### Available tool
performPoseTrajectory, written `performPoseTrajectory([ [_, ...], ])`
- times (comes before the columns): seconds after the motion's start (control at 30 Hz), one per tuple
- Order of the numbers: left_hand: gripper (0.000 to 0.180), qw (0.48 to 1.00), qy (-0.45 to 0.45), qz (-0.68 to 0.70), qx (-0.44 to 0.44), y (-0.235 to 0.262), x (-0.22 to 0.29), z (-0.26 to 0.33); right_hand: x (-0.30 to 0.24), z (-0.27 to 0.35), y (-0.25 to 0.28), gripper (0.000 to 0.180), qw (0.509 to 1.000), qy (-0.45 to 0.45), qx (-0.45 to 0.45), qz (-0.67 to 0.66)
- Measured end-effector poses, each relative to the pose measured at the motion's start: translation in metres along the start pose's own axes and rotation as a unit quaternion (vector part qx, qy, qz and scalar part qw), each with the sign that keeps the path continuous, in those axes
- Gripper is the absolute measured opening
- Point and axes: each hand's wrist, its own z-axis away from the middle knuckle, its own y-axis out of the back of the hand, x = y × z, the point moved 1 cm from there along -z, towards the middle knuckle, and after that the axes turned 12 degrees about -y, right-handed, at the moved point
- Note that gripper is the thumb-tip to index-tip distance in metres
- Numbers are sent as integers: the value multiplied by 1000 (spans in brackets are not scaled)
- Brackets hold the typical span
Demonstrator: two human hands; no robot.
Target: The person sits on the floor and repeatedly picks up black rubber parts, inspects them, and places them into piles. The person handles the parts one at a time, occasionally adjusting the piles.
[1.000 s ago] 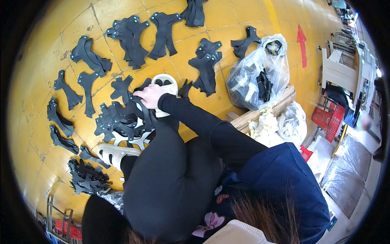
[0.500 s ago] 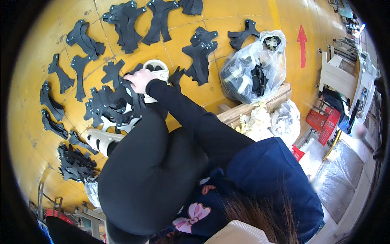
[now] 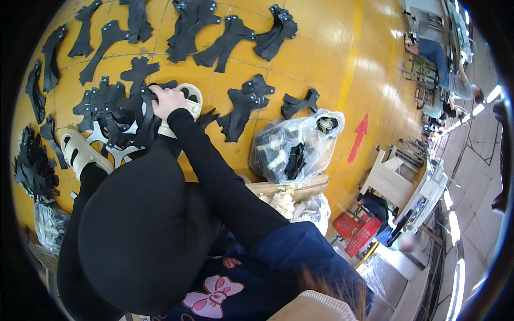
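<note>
My right hand [image 3: 168,102] reaches down between my feet, its fingers bent over the edge of a black cut-out piece [image 3: 143,119]. It is just beside my cream clog [image 3: 191,100]. Under and left of the hand lies a heap of similar flat black pieces [image 3: 104,101], some overlapping. White curved strips [image 3: 119,155] show among them near my knee. Another cream clog [image 3: 80,150] stands left of the heap. My left hand is out of sight.
More black pieces with small metal studs [image 3: 191,29] lie in groups on the yellow floor [image 3: 316,48]. A clear plastic bag [image 3: 267,155] of dark parts stands by a wooden board [image 3: 316,184]. Red baskets [image 3: 364,235] are farther right, with a person [image 3: 460,85] beyond.
My view has swung, so the floor pieces and bag have shifted left and down. My right hand stays at the same heap, beside the clog, still on a black piece.
</note>
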Motion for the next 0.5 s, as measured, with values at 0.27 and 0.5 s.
performPoseTrajectory([
  [0.27, 55, 1000, 4, -21, 18, 3, 1, 2, 0, 0, 2, 38, 1000, 3, -6, 14],
  [0.5, 52, 999, 5, -30, 19, 6, 2, 3, -1, -1, 4, 40, 999, -3, -11, 34],
])
